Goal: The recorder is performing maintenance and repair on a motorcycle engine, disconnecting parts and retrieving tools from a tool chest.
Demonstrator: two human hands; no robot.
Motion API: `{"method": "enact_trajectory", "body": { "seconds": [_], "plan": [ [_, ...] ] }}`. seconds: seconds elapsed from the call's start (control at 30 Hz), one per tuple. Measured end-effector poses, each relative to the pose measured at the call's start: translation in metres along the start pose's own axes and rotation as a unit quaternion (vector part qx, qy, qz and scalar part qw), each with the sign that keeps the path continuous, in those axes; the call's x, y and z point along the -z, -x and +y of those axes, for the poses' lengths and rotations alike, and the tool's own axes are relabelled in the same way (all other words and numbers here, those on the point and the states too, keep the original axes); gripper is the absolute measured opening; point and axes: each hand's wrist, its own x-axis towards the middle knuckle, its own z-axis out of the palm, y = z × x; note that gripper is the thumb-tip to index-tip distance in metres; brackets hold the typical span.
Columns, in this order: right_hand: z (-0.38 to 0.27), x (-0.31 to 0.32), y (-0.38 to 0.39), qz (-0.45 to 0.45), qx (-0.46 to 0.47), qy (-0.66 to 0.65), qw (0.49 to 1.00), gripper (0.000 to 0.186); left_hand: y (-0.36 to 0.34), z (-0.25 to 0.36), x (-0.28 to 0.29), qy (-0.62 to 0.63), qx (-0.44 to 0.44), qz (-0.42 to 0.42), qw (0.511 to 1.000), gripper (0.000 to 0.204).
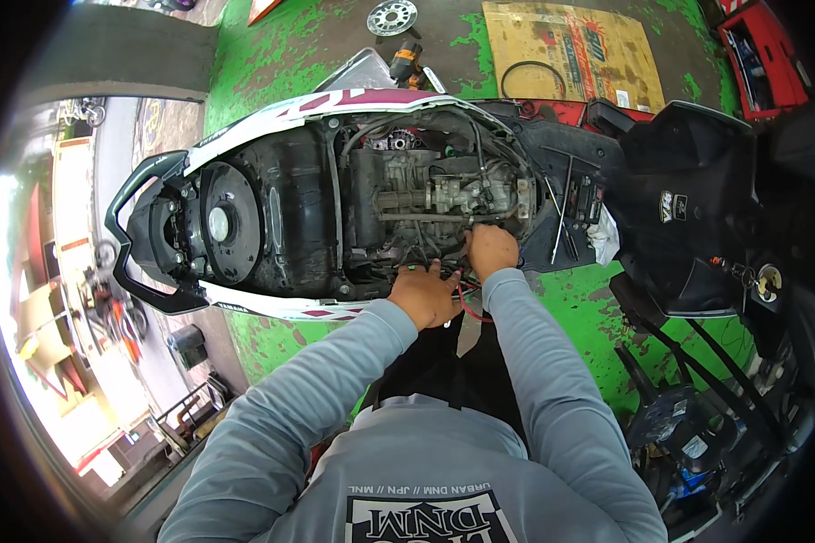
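A scooter (303, 195) with white and maroon side panels stands crosswise before me, its engine (444, 195) exposed where the seat area is uncovered. My left hand (426, 296) lies on the near edge of the engine bay, its fingers spread over dark hoses and wiring. A red cable (464, 303) runs between my hands. My right hand (492, 250) is at the bay's near right corner, fingers curled down beside a metal pipe; what they hold is hidden.
Slim tools (561, 213) and a white rag (604, 237) lie on the footboard. Beyond the scooter are a power drill (406, 63), a brake disc (391, 16), a cardboard sheet (575, 54) with a black belt, and a red tool cabinet (765, 59).
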Motion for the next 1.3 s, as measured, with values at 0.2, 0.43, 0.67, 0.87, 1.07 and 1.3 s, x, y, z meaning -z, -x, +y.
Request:
{"method": "enact_trajectory", "body": {
  "seconds": [0.2,0.43,0.67,0.87,1.07,1.3],
  "plan": [
    [0.011,-0.005,0.004,0.042,0.049,0.02,0.998,0.032,0.005,0.001,0.003,0.026,0.001,-0.006,1.0,0.071],
    [0.013,-0.011,0.004,0.034,0.007,0.062,0.997,0.027,0.004,0.001,0.003,0.026,-0.005,0.001,1.0,0.072],
    [-0.01,0.01,0.008,0.036,-0.014,0.055,0.998,0.04,0.006,-0.002,0.001,0.023,-0.005,0.017,1.0,0.07],
    [-0.011,0.002,-0.004,0.033,-0.008,0.065,0.997,0.036,0.006,0.0,-0.005,0.022,-0.001,0.048,0.999,0.07],
    [-0.007,-0.001,0.005,0.015,-0.026,0.093,0.995,0.023,0.008,0.0,-0.008,0.016,0.003,0.046,0.999,0.071],
    [-0.008,-0.001,-0.002,-0.023,-0.023,0.113,0.993,0.021,0.011,0.0,-0.004,0.025,0.003,0.039,0.999,0.071]
  ]
}}
